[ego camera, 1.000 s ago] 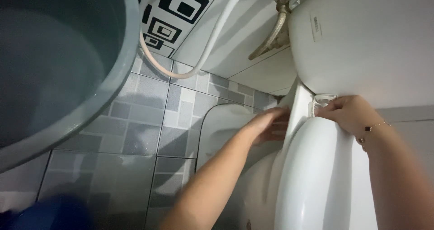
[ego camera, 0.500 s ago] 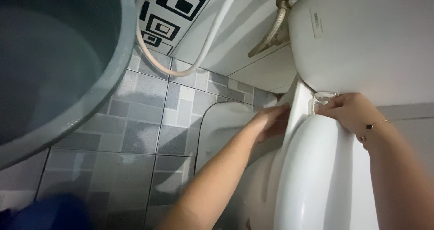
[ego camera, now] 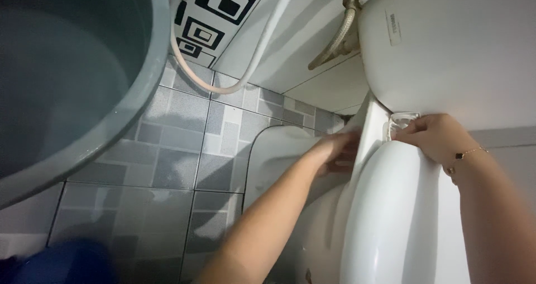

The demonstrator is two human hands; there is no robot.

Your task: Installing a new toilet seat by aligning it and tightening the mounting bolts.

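White hinge (ego camera: 401, 120) sits pinched under right hand (ego camera: 432, 139) fingertips.

Glossy white ceramic is seen on the toilet tank (ego camera: 458, 49); smooth plastic on the seat lid (ego camera: 391, 217). Matt, mottled grey tile covers the floor (ego camera: 184, 161). The hose (ego camera: 335, 41) looks braided metal.
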